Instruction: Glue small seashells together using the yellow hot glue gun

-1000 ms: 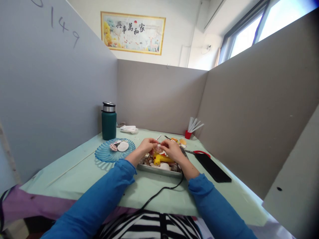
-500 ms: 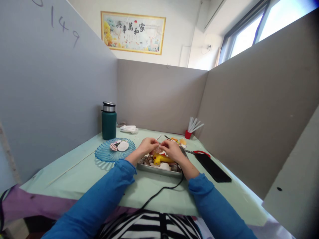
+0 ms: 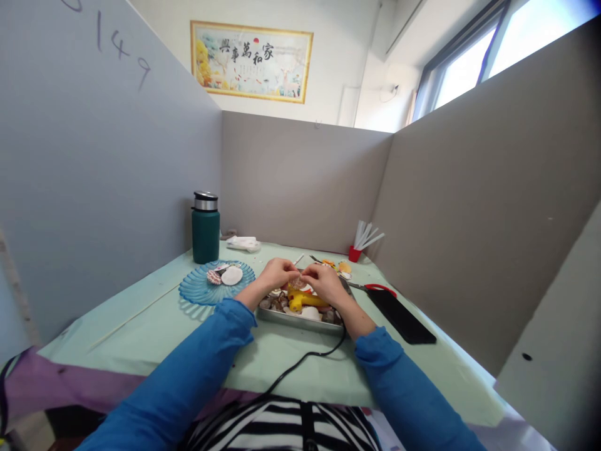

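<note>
Both hands meet above a metal tray point(image 3: 300, 322). My left hand point(image 3: 280, 274) and my right hand point(image 3: 321, 279) pinch a small pinkish-brown seashell point(image 3: 297, 284) between their fingertips. The fingers partly cover the shell. Just below it, a yellow glue gun point(image 3: 300, 300) lies across the tray, with a black cord point(image 3: 305, 357) running over the front edge toward my body. Stones point(image 3: 278, 303) and a white shell point(image 3: 310, 313) fill the tray around the glue gun.
A blue glass plate point(image 3: 192, 291) with several shells stands left, a green bottle point(image 3: 205, 235) behind it. To the right lie a black phone point(image 3: 401, 316) and red-handled scissors point(image 3: 382, 289). A red cup point(image 3: 354, 254) of white glue sticks stands at the back; grey partitions enclose the table.
The seashell has turned slightly between my fingertips and now shows more of its ribbed face. Both hands stay almost in the same place over the tray.
</note>
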Action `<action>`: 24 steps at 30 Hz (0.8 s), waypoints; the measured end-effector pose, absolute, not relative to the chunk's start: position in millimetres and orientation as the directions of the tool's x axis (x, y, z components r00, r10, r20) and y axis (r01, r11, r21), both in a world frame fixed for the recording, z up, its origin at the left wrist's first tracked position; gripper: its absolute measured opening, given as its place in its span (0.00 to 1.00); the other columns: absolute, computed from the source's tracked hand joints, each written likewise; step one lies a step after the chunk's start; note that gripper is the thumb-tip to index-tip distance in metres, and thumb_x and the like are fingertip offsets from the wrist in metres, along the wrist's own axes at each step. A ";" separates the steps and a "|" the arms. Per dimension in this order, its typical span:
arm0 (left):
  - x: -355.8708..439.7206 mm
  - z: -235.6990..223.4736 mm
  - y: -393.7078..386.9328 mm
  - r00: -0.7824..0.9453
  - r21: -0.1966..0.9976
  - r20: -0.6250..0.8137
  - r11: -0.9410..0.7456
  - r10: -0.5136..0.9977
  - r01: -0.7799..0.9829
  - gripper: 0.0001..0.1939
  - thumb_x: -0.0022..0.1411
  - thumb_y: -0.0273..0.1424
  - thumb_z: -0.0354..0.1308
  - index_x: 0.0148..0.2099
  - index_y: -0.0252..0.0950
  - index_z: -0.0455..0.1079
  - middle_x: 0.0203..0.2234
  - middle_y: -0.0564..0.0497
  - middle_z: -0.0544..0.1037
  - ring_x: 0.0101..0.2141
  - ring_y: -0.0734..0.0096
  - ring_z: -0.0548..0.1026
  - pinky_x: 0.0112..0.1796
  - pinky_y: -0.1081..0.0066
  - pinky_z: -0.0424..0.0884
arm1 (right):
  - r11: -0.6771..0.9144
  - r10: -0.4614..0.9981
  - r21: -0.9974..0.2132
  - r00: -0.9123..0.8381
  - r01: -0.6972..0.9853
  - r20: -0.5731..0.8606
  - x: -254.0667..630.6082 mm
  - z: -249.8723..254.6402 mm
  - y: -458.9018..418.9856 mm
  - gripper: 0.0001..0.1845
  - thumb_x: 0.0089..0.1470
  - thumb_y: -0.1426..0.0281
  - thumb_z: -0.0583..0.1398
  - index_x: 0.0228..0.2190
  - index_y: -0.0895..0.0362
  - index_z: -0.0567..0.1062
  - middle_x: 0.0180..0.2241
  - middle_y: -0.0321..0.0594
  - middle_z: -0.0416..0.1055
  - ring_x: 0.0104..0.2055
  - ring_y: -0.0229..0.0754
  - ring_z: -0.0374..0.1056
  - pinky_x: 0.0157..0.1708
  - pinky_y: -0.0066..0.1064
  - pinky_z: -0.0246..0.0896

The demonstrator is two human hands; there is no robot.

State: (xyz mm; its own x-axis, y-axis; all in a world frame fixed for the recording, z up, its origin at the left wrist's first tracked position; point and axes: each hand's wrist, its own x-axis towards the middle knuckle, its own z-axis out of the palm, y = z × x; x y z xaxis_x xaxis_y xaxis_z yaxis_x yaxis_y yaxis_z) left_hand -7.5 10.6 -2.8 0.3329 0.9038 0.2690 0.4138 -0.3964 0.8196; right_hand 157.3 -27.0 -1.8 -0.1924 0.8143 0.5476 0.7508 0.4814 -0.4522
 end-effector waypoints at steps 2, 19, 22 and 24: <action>-7.0 -2.6 9.2 0.329 0.812 0.271 -0.398 0.905 0.426 0.08 0.52 0.31 0.57 0.32 0.31 0.74 0.13 0.56 0.68 0.14 0.78 0.65 0.18 0.78 0.60 | 0.472 0.817 -0.451 -0.184 0.758 0.546 157.3 -2.2 -26.6 0.06 0.50 0.70 0.60 0.26 0.57 0.78 0.26 0.37 0.75 0.29 0.37 0.66 0.30 0.27 0.53; -4.4 -5.1 -4.1 0.443 0.211 0.561 -0.638 0.700 0.741 0.16 0.61 0.35 0.49 0.43 0.39 0.77 0.37 0.45 0.79 0.35 0.65 0.74 0.36 0.73 0.64 | 0.398 0.828 -0.365 -0.158 0.842 0.539 159.5 -5.3 -21.9 0.08 0.53 0.68 0.58 0.31 0.56 0.78 0.29 0.40 0.76 0.32 0.40 0.67 0.30 0.28 0.53; -5.2 -3.6 -7.5 0.465 0.138 0.576 -0.641 0.672 0.755 0.16 0.62 0.34 0.48 0.42 0.40 0.77 0.37 0.45 0.78 0.35 0.67 0.74 0.36 0.73 0.64 | 0.407 0.824 -0.363 -0.166 0.838 0.542 159.8 -5.7 -21.1 0.08 0.53 0.68 0.59 0.31 0.56 0.78 0.30 0.40 0.76 0.32 0.40 0.68 0.31 0.28 0.54; -5.6 -2.9 -8.5 0.478 0.118 0.572 -0.643 0.667 0.756 0.16 0.62 0.34 0.48 0.42 0.40 0.77 0.36 0.45 0.78 0.35 0.67 0.74 0.36 0.73 0.64 | 0.408 0.824 -0.362 -0.168 0.838 0.541 159.6 -5.7 -21.3 0.08 0.52 0.69 0.59 0.30 0.56 0.78 0.29 0.40 0.76 0.32 0.40 0.68 0.31 0.28 0.55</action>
